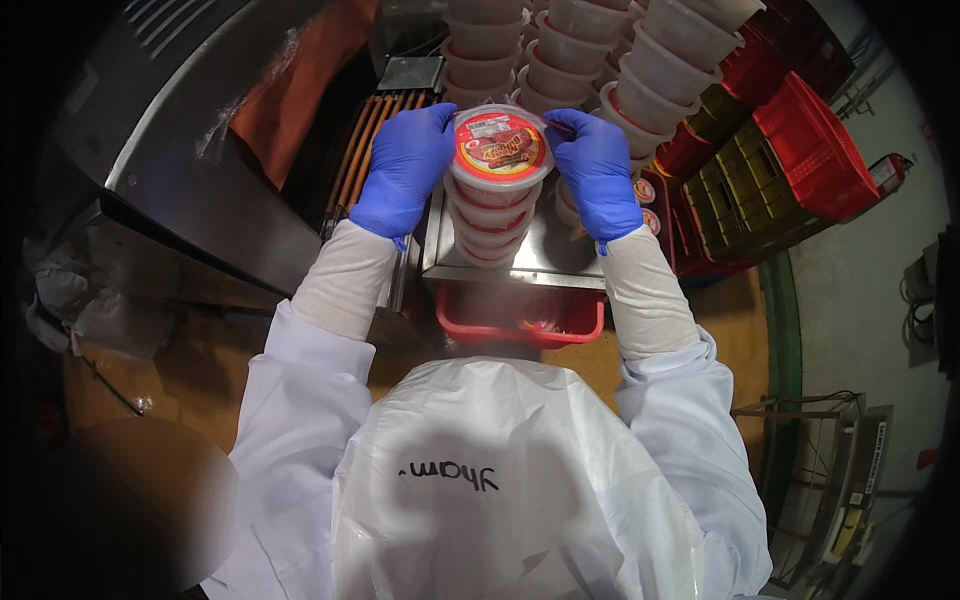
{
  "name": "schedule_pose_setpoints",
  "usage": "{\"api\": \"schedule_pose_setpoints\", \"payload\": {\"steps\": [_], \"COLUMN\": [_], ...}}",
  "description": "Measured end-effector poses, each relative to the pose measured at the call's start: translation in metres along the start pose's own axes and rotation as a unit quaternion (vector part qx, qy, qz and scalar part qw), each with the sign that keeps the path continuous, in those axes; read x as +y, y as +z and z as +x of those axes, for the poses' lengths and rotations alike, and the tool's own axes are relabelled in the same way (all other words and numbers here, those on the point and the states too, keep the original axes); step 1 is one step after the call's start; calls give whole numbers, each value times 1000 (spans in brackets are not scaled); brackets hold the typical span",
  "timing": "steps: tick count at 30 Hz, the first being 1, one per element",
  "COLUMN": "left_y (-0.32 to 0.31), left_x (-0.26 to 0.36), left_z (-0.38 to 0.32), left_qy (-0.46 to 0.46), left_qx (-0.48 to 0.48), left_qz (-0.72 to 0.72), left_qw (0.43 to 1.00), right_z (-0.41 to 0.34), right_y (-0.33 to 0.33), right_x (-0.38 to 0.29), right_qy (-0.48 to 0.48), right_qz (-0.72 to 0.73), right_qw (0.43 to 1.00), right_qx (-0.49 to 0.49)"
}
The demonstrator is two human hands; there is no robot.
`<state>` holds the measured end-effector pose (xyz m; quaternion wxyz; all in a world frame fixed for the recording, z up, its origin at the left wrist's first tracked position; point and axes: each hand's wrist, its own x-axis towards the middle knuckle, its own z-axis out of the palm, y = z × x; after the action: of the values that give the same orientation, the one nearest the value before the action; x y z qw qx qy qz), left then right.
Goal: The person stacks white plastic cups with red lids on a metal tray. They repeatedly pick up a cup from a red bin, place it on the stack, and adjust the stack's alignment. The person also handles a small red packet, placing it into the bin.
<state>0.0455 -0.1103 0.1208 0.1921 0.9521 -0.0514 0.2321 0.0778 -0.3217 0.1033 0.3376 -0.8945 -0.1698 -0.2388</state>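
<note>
My left hand (411, 166) and my right hand (594, 169), both in blue gloves, are on either side of a round lidded plastic tub (498, 146) with a red and yellow printed label. Fingers curled, each hand seems to pinch clear plastic film at the tub's far rim; the fingertips are partly hidden. That tub tops a short stack of tubs (491, 232) on a stainless steel table (555, 259). Tall stacks of white tubs (574, 45) rise just beyond my hands.
On the left, a metal machine (195, 150) has an orange curtain (300, 90) and a roller conveyor (364, 150). Below the table edge is a red bin (521, 330). Yellow-green crates (739, 187) and a red crate (814, 150) are stacked on the right, near a wall.
</note>
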Motion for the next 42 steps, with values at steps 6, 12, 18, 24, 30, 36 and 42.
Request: {"api": "schedule_pose_setpoints", "payload": {"steps": [6, 12, 18, 24, 30, 36, 42], "left_y": [-23, -29, 7, 15, 17, 8, -13], "left_x": [4, 6, -21, -17, -11, -9, -15], "left_z": [-56, -39, 32, 41, 37, 45, 32], "left_qy": [70, 30, -12, -58, -17, -18, 58], "left_qx": [172, 81, 9, -78, -60, -133, -26], "left_qz": [-13, -33, -51, -219, -187, -158, -246], "left_qw": [983, 996, 999, 971, 980, 978, 967], "right_z": [-49, -30, 29, 35, 23, 33, 18], "right_y": [-36, -33, -6, 2, 9, 10, -14], "right_x": [-37, -31, -14, -16, -18, -7, -6], "right_qy": [-122, -35, 130, 193, 145, 176, 128], "right_qz": [-1, 20, 47, 109, 151, 150, 140], "right_qw": [988, 997, 990, 973, 977, 965, 980], "right_qx": [97, 70, -20, -63, -36, -123, -55]}}
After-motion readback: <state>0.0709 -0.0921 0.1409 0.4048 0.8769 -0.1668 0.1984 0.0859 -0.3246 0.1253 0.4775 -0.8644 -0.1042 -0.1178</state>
